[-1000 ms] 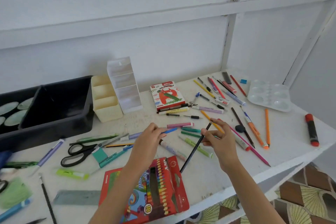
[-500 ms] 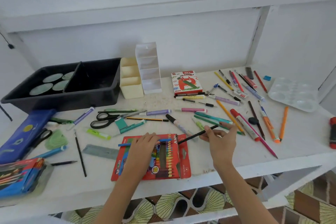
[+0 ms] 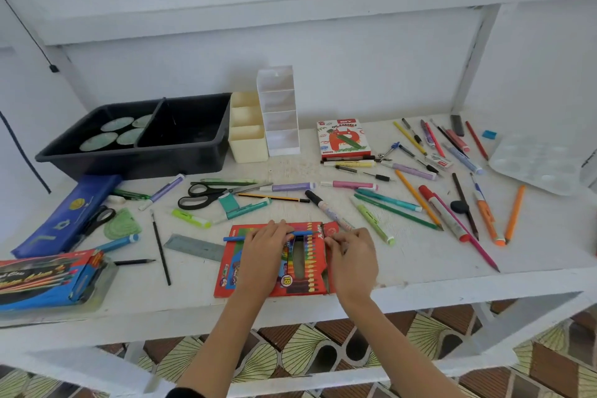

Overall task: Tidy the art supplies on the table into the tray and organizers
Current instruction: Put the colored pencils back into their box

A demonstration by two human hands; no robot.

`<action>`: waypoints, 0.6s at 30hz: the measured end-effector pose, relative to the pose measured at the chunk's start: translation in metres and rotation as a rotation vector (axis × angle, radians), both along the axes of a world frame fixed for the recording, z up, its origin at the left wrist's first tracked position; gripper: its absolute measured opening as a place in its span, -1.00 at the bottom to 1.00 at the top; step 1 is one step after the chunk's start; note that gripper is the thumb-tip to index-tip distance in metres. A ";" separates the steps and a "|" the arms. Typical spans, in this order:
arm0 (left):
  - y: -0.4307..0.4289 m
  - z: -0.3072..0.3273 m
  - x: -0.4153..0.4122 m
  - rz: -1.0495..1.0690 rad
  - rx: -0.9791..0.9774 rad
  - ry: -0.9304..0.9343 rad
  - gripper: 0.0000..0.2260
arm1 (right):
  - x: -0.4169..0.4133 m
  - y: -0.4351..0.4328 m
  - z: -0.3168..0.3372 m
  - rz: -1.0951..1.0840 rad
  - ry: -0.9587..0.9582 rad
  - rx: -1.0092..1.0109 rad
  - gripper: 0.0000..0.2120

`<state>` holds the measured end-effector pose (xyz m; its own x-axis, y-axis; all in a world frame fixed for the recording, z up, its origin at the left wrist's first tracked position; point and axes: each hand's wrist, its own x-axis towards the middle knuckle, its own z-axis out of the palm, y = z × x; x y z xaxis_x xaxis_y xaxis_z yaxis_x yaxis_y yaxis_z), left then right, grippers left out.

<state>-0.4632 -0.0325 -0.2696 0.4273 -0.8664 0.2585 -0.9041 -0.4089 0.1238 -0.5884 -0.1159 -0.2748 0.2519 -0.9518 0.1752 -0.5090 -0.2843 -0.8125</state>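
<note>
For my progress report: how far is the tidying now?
Barely started: black tray holds only round discs; both organizers look empty. In hand: left hand holds a blue pencil on the red crayon box, right hand at its flap. Left: pens, scissors, ruler scattered on the table.

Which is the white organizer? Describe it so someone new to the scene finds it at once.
Find the black tray at the back left of the table. Two stepped organizers stand at its right end; the white organizer is the right-hand one, beside the cream organizer. It is the taller, with four tiers against three.
</note>
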 end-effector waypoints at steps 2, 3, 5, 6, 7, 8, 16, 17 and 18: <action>0.000 0.000 0.000 0.002 -0.012 -0.011 -0.61 | 0.002 0.001 -0.004 0.056 0.086 -0.099 -0.85; 0.000 0.001 -0.001 0.007 -0.011 -0.003 -0.63 | 0.002 0.002 -0.004 0.081 0.106 -0.116 -0.82; 0.000 0.000 -0.001 0.019 -0.022 -0.001 -0.64 | 0.001 0.003 -0.002 0.141 0.121 -0.089 -0.78; 0.000 0.001 -0.001 0.022 -0.034 -0.005 -0.66 | -0.001 0.003 -0.001 0.180 0.126 -0.063 -0.76; 0.001 0.001 -0.002 0.027 -0.043 -0.004 -0.67 | -0.002 0.002 -0.001 0.219 0.132 -0.045 -0.76; 0.001 0.001 -0.002 0.021 -0.027 0.009 -0.66 | -0.004 0.000 0.000 0.256 0.130 -0.021 -0.75; -0.006 0.013 -0.016 -0.095 -0.150 -0.044 -0.46 | -0.015 -0.005 0.024 0.218 -0.357 0.251 -0.88; -0.010 0.017 -0.023 -0.115 -0.194 -0.050 -0.47 | -0.016 -0.004 0.029 0.217 -0.429 0.318 -0.92; -0.014 0.020 -0.028 -0.125 -0.221 -0.049 -0.48 | -0.017 -0.005 0.032 0.205 -0.508 0.375 -0.95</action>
<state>-0.4914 -0.0463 -0.2500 0.3024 -0.8317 0.4657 -0.9532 -0.2613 0.1522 -0.6052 -0.1212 -0.2425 0.4076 -0.9130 -0.0141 -0.0024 0.0143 -0.9999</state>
